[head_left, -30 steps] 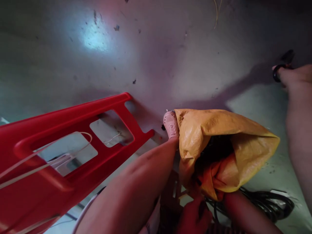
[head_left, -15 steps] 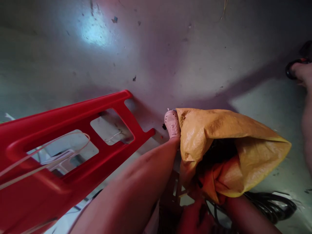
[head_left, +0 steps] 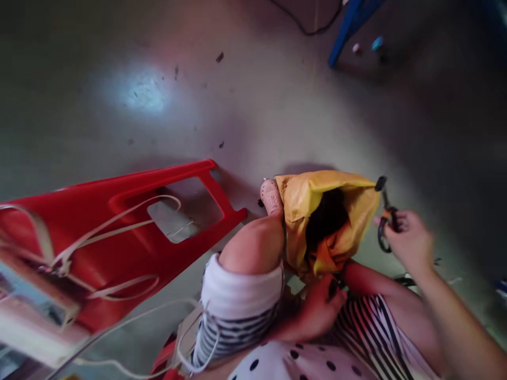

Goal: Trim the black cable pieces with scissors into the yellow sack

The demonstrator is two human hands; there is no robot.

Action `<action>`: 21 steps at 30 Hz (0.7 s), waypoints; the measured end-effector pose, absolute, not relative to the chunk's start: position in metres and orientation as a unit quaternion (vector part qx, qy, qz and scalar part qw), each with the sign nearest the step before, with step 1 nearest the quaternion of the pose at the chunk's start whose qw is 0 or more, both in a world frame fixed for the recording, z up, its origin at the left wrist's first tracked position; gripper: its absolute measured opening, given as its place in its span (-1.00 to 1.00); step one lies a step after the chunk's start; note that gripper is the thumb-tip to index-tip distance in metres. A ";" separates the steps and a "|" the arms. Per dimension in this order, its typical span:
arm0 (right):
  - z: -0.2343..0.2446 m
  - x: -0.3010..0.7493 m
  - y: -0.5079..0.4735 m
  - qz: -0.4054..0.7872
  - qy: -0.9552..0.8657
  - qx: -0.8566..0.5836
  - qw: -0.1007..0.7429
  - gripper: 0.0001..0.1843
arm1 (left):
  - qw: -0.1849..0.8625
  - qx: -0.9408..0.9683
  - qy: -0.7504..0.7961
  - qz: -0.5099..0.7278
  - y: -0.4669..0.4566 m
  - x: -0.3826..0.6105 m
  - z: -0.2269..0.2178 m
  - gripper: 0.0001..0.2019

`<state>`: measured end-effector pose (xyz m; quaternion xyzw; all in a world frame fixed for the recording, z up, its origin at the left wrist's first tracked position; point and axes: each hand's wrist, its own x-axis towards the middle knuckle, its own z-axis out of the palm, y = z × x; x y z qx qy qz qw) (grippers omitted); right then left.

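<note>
My right hand grips scissors with dark handles and a touch of orange, their blades pointing up and away from me. A small black piece shows at the blade tips, beside the far right rim of a yellow bag. The bag stands open between my legs, with dark contents in it. Low in front of my lap, my left hand is closed near the bag's near edge. Something small and dark shows at its fingers, too unclear to name.
A red plastic stool stands at my left, with pale cords looped over it. Next to it is a blurred box-like object. A blue metal leg and a dark cable are at the far side of the floor.
My right hand has come into view with the scissors, right of the bag. My left hand shows more fully. The view has shifted, and the other person's leg at the right is out of sight.
</note>
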<state>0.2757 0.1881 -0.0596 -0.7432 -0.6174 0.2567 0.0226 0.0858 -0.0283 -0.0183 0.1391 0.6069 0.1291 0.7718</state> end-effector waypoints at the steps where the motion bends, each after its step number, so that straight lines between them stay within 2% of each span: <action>1: -0.045 0.275 0.158 0.288 -0.599 -0.747 0.022 -0.20 | 0.766 0.161 0.607 0.138 -0.025 0.086 -0.021 -0.82; 3: -0.025 0.267 0.110 0.293 -0.583 -0.757 0.020 -0.24 | 0.765 0.188 0.597 0.154 -0.020 0.087 -0.029 -0.81; 5: -0.013 0.253 0.081 0.254 -0.587 -0.769 -0.017 -0.34 | 0.772 0.186 0.584 0.168 -0.016 0.087 -0.038 -0.78; 7: -0.007 0.240 0.065 0.217 -0.585 -0.779 -0.062 -0.44 | 0.791 0.141 0.573 0.161 -0.014 0.085 -0.046 -0.83; 9: 0.001 0.230 0.056 0.210 -0.568 -0.793 -0.061 -0.48 | 0.800 0.107 0.570 0.156 -0.013 0.081 -0.052 -0.83; 13: 0.024 0.228 0.027 0.264 -0.525 -0.806 0.069 -0.35 | 0.798 0.078 0.562 0.204 -0.012 0.066 -0.054 -0.71; 18: 0.024 0.221 -0.046 0.458 -0.454 -0.710 0.283 -0.22 | 0.786 0.000 0.563 0.257 -0.012 0.048 -0.042 -0.54; 21: 0.001 0.213 -0.086 0.516 -0.402 -0.684 0.322 -0.23 | 0.798 0.006 0.522 0.301 -0.013 0.043 -0.034 -0.64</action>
